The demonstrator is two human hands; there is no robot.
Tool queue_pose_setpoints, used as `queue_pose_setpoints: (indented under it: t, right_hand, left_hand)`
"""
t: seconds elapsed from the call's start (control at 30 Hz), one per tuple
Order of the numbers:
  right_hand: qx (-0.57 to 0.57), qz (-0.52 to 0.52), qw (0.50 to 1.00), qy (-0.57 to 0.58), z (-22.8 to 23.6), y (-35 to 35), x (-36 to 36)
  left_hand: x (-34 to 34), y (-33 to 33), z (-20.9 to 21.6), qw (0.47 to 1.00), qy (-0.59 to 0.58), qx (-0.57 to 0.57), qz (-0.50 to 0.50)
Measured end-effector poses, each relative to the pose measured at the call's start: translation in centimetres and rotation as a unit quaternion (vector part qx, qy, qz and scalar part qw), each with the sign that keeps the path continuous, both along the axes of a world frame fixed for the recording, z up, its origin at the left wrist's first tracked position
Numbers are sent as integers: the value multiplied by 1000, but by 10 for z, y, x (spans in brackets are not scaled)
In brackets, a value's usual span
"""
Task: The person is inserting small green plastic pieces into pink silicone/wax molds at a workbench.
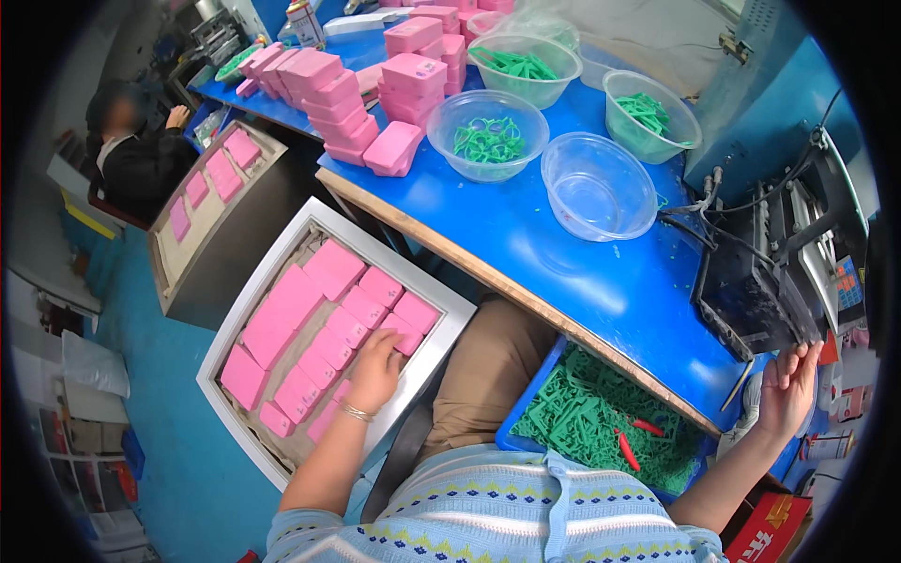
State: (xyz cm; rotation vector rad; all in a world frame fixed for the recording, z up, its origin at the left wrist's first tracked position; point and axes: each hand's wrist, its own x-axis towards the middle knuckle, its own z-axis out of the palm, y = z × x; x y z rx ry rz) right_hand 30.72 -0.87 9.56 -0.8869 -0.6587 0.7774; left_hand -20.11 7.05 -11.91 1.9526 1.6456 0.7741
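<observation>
Left hand is laid flat, fingers together, on pink blocks in tray. Right hand is spread open against black machine.

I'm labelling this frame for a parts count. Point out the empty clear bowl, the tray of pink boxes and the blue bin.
Empty bowl [598, 185]: head view, inner bottom.
Tray [266, 272]: head view, white left rim.
Blue bin [535, 394]: head view, left wall.

Left forearm bare, angled up and out from the lower edge, bracelet at the wrist — left hand palm down, fingers curled. Right arm stretched far right — right hand raised, palm open, fingers spread upward.
</observation>
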Motion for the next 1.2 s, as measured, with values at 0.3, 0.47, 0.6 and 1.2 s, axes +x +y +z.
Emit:
queue_pose_setpoints:
  t: [0.3, 0.47, 0.6, 1.2]
  right_hand:
    - [1, 60, 997, -52, 2, 6, -44]
    - [-44, 73, 986, -146, -11, -9, -68]
    - [-143, 265, 948, -102, -37, -6, -115]
    - [-154, 252, 945, -139, -59, -15, -146]
  left_hand:
    - [-28, -14, 47, 864, 422, -269, -56]
    - [-25, -12, 79, 862, 464, -177, -97]
    - [37, -4, 144, 982, 115, -137, -58]
    - [222, -35, 172, 731, -519, -319, -309]
